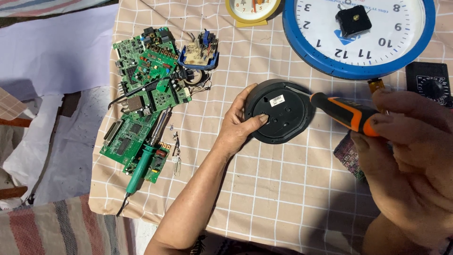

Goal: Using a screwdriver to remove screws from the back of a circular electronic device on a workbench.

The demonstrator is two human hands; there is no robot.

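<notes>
Pressing down at the centre of the frame, the left hand [238,125] rests on the left edge of a round black casing [281,111], thumb laid across its back, forearm running down toward the lower middle. The casing lies flat on the checked worktop [264,189]. At the right edge, the right hand [410,141] is clenched around an orange-and-black screwdriver [342,111], whose shaft slants up-left onto the casing's upper rim. A blue-rimmed clock face [358,35] sits just above, upper right. Green circuit boards [144,99] and a green soldering iron [141,163] lie well apart at the left.
</notes>
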